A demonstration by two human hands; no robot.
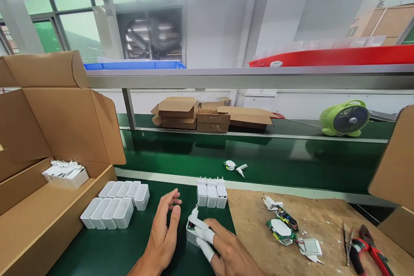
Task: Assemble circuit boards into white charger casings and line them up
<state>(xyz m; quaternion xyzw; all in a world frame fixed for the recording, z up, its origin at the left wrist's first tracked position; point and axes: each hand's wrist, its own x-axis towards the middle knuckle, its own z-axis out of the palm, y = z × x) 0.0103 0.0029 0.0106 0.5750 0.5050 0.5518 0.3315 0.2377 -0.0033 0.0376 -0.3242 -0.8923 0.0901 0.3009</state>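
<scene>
My right hand (226, 246), with white covers on some fingers, grips a small white plug adapter (192, 236) near the front of the green table. Its white box-shaped case looks open at the top, with a bit of circuit board showing inside, and a white plug piece with pins lies over the opening. My left hand (163, 228) is held just to the left, fingers stretched and apart, with nothing in it. Just beyond my right hand stand three white plug adapters (211, 194) in a row. Two rows of open white cases (110, 213) are left of my left hand.
An open cardboard box (80, 207) at left contains several white adapters (66, 174). On a brown board (249, 233) at right lie circuit boards (281, 229), tweezers (347, 243) and red-handled pliers (368, 250). Loose parts (230, 165) rest on the green belt (181, 153). A green fan (346, 118) stands behind.
</scene>
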